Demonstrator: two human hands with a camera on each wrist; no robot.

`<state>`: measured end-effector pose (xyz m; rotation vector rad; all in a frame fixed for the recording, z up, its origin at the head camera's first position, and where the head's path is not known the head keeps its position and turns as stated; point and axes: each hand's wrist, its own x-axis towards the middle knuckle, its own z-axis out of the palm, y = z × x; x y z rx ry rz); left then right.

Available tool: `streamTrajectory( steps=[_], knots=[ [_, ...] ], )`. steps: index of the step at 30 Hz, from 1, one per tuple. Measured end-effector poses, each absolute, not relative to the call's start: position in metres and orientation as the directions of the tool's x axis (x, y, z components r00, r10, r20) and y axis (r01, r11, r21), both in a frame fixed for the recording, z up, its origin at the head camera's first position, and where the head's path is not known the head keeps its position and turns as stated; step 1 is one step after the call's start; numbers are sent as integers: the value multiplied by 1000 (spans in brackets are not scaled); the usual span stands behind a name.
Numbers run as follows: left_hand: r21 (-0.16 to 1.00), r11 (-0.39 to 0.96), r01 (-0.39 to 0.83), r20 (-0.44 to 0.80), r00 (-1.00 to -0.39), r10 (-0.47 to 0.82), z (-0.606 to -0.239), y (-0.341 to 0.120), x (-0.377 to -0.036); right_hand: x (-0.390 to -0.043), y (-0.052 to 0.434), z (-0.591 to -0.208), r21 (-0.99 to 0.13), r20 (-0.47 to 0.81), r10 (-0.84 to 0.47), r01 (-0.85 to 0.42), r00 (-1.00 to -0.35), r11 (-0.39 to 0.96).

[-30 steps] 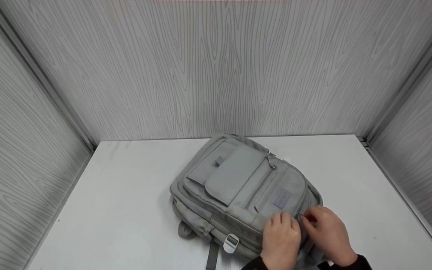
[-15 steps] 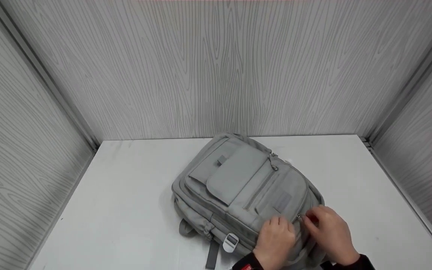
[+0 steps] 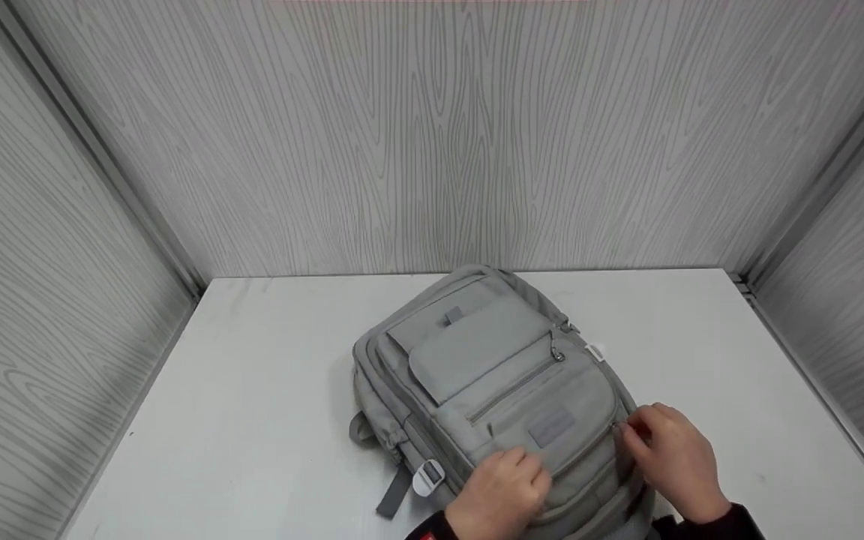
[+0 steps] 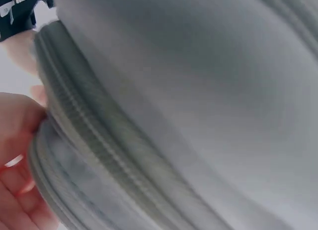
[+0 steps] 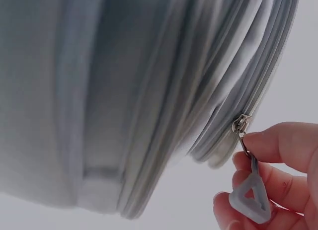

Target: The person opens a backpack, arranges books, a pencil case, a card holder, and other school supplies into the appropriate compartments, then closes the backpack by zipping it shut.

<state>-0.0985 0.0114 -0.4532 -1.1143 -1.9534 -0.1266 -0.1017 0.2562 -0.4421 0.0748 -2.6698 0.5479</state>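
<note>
A grey backpack (image 3: 492, 352) lies front side up on the white table, tilted toward the lower right. My left hand (image 3: 503, 491), fingers curled, grips its top edge near the curved front-pocket seam. In the left wrist view that hand (image 4: 20, 160) is against the zip-lined edge, its fingertips partly hidden. My right hand (image 3: 676, 457) is at the right side of the same pocket. The right wrist view shows its thumb and forefinger pinching a metal zipper pull (image 5: 244, 140); a grey triangular tab (image 5: 252, 197) hangs from it against the other fingers.
A second zipper (image 3: 514, 390) crosses the bag's front beside a flap pocket (image 3: 481, 349). A strap with a white buckle (image 3: 428, 478) sticks out at lower left. Grey wood-grain panels (image 3: 439, 135) enclose the table (image 3: 267, 390) at the back and sides.
The backpack has turned a little on the table. My left hand has moved left along its edge, and my right hand has shifted slightly right, still pinching the zipper pull.
</note>
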Motion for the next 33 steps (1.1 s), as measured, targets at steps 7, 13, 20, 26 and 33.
streamTrajectory(
  steps=[7,13,20,26,33],
  knots=[
    [-309,490,815,669,-180,721,-452,-36,-104,-104,252,-443,-389,379,37,-123,-925,913],
    [-314,436,844,666,-131,734,-451,-69,-112,-108,241,-443,-398,369,13,-145,-929,906],
    [-242,420,875,705,-139,695,-452,-102,-117,-114,228,-444,-400,371,-18,-177,-928,899],
    [-92,572,815,713,-347,609,-451,-117,-108,-111,217,-443,-393,394,-63,-230,-917,890],
    [242,870,430,372,-869,326,-418,-85,-77,-106,212,-445,-382,452,-65,-259,-890,887]
  ],
)
